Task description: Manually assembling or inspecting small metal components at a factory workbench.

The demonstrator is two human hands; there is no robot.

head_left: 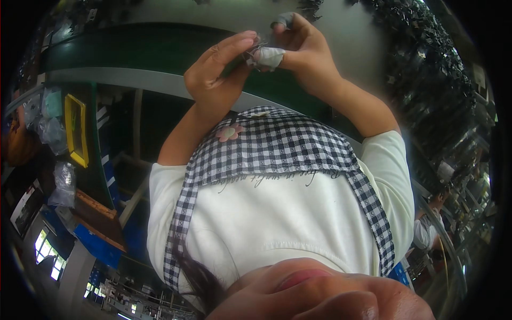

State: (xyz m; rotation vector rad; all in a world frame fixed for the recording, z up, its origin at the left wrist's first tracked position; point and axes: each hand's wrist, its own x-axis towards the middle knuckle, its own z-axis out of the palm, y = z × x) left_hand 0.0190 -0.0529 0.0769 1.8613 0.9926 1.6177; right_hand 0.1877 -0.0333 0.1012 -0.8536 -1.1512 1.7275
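Observation:
My left hand is closed, its fingertips and thumb pinched around a small piece with thin, shiny, partly see-through edges. The piece is too small and blurred to name. Beside it is my right hand, its thumb and forefinger apart. Pale grey wrapping covers the right thumb, whose tip reaches the piece or lies right against it. The tip of the right forefinger has a grey wrapping too. Both hands are raised over a dark green work surface.
A large heap of small dark parts lies on the right. To the left are a yellow frame, clear plastic bags and a blue box. The table's grey edge runs before my checked apron. Another person is at the far right.

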